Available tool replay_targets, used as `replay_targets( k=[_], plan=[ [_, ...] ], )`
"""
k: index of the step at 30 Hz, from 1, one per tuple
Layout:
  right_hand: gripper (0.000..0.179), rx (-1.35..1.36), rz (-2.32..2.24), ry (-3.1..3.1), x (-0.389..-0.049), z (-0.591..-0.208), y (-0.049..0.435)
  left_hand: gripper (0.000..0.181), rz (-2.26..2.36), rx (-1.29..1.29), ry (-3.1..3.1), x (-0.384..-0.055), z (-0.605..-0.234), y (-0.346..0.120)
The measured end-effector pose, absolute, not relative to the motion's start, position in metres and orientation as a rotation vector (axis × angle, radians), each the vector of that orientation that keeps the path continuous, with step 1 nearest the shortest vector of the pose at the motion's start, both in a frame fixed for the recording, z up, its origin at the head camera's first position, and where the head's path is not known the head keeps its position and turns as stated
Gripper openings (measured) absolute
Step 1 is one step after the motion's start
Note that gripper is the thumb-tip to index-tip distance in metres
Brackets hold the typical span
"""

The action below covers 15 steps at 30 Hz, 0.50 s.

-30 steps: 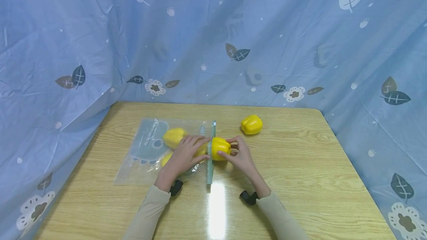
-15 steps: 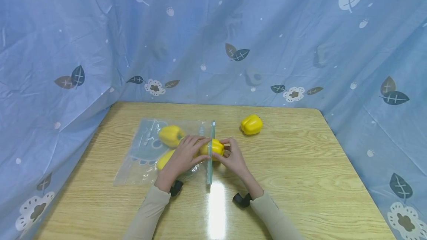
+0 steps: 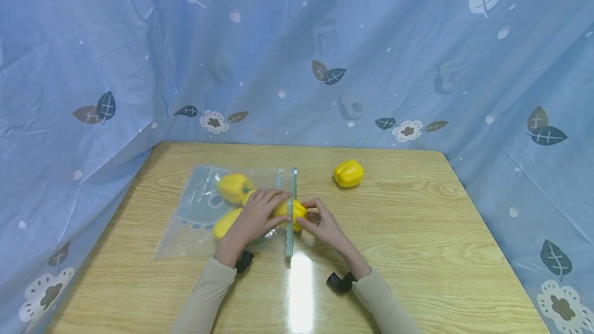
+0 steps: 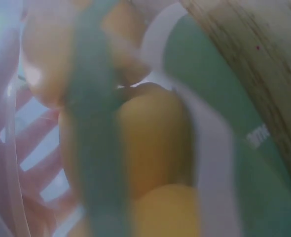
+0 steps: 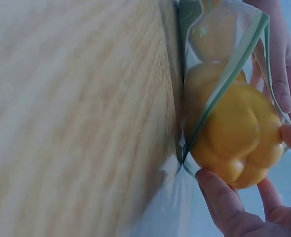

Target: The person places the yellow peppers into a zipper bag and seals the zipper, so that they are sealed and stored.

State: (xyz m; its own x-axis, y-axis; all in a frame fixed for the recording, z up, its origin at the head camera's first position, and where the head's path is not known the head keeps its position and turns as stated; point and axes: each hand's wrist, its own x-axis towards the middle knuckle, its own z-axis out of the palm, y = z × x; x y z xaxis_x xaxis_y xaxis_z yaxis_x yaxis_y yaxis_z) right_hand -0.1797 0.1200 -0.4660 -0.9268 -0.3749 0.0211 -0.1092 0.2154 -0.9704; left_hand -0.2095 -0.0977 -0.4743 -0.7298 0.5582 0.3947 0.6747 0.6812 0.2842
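A clear zip bag [image 3: 185,241] with a green zip strip at its mouth lies flat on the table, several yellow bell peppers inside it. My left hand [image 3: 255,218] lies over the bag and grips the upper edge of its mouth between thumb and fingers. Thumb and fingertips of my right hand [image 3: 324,224] hold a yellow bell pepper [image 5: 239,133] by its outer end. That pepper sits partly through the mouth, behind the green strip [image 5: 227,81]. In the left wrist view, peppers [image 4: 155,143] show blurred through the plastic.
Another yellow bell pepper [image 3: 348,173] lies alone on the wooden table [image 3: 417,220], beyond my right hand. A blue patterned curtain [image 3: 278,55] hangs along the table's back and sides. Black wrist devices [image 3: 341,282] sit below both hands.
My right hand has moved left, pushing its pepper from outside the mouth partly into the bag. Peppers inside have shifted left. My left hand stays nearly in place.
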Motion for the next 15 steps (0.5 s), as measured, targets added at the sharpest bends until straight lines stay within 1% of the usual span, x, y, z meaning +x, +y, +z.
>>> replay_targets(
  k=[15],
  plan=[
    [0.032, -0.701, -1.729, 2.183, -0.1763, -0.4647, 0.1268, 0.058, -0.586, -0.966, -2.628, -0.2095, -0.4738, -0.0975]
  ],
)
